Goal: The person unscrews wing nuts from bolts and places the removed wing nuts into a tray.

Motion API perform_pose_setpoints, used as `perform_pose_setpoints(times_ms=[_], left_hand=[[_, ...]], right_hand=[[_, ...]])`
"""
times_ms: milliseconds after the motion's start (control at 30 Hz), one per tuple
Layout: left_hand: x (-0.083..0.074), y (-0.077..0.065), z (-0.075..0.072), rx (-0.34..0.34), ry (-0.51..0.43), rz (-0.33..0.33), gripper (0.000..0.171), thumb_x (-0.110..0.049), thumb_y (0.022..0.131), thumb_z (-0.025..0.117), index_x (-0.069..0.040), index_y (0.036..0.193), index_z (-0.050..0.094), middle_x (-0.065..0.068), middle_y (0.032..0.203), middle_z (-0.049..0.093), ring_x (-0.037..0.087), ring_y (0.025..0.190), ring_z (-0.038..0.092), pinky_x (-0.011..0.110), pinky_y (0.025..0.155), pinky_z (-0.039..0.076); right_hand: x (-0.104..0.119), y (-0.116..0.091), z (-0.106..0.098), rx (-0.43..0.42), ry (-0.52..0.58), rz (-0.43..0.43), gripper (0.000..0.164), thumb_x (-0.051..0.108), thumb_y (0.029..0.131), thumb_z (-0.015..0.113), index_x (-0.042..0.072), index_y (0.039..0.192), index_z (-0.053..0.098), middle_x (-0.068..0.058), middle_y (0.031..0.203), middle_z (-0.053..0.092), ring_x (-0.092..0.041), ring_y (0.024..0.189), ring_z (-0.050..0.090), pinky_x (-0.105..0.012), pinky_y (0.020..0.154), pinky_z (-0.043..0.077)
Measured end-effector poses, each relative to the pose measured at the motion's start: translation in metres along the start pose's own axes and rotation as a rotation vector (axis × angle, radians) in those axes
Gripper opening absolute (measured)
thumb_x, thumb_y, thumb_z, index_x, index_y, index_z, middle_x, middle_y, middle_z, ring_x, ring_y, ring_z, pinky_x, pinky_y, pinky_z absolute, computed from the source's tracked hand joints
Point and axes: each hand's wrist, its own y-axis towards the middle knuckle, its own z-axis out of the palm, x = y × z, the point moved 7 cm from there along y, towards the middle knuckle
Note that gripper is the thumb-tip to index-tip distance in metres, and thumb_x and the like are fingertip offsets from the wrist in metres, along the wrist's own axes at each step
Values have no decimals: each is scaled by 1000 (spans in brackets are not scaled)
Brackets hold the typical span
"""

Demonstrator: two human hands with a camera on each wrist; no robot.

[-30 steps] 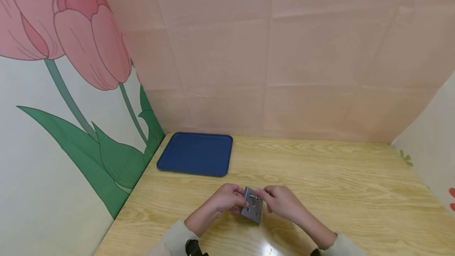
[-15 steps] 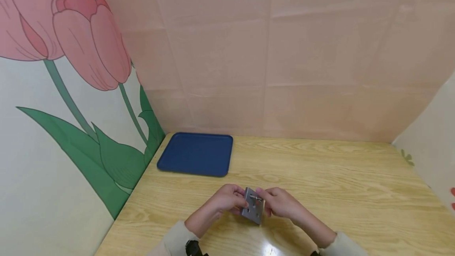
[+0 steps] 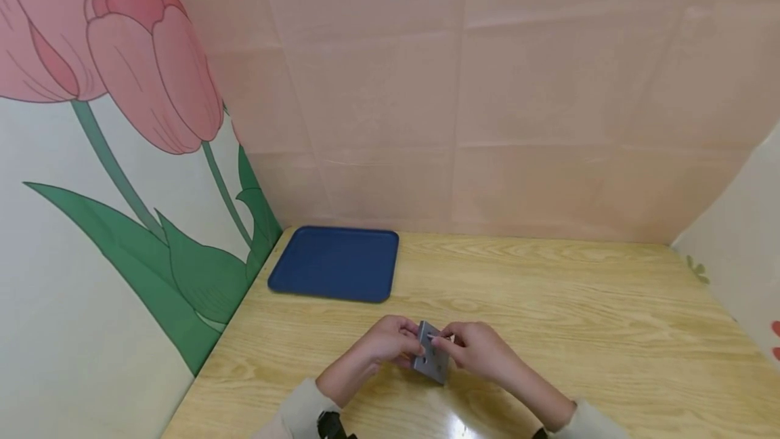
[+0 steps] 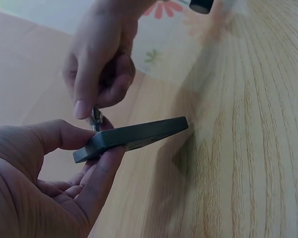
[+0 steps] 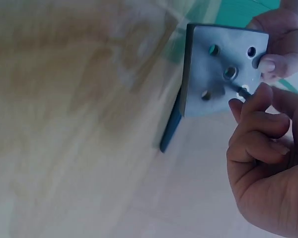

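A grey metal plate (image 3: 435, 363) with several round holes is held up at a tilt above the table. My left hand (image 3: 388, 340) pinches one edge of it, thumb on one face and fingers on the other, as the left wrist view shows. At a hole near that edge, my right hand (image 3: 481, 347) pinches a small metal screw (image 4: 96, 119) between thumb and forefinger. The screw stands out from the plate's face, and the fingertips cover most of it. In the right wrist view, the other holes show through, including a larger central one.
A blue tray (image 3: 335, 264) lies at the back left of the wood-grain table (image 3: 548, 303). Behind it hangs a pinkish sheet (image 3: 487, 100), with a tulip-printed wall (image 3: 158, 80) on the left.
My right thumb and forefinger have shifted their grip and now cover most of the screw, which showed more before. My left hand and the plate have stayed nearly still.
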Motion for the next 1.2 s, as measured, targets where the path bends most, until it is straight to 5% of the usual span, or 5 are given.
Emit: perform_pose_setpoints(times_ms=[333,467,1000,1100,1200], left_hand=[[0,0,1,-15,16,24,27,3,82,71,2,109,66,9,89,69,20,75,68,40,68,61],[1,0,0,-16,22,17,28,3,82,71,2,110,67,9,89,70,21,76,69,41,69,61],[-1,-1,1,-15,20,15,28,3,83,71,2,110,67,9,91,70,22,79,70,42,71,61],[-1,-1,1,-13,21,17,28,3,83,71,2,111,66,9,91,70,22,79,70,42,71,61],[-2,-2,1,-5,15,22,28,2,83,71,1,111,67,9,91,70,21,78,69,42,71,61]], right_hand=[[34,-13,-2,-234,-708,-443,23,28,86,80,11,94,67,8,62,61,0,48,44,-18,40,34],[39,-17,1,-308,-862,-536,27,29,83,83,15,86,60,10,57,52,0,46,32,-17,38,24],[41,-19,1,-294,-843,-517,23,24,83,82,15,94,63,12,56,47,1,48,21,-15,42,12],[42,-19,-2,-303,-789,-510,24,27,84,82,14,97,66,12,56,49,3,47,24,-14,41,16],[38,-15,-6,-266,-628,-398,23,31,91,75,11,102,71,14,56,49,5,46,30,-14,40,24]])
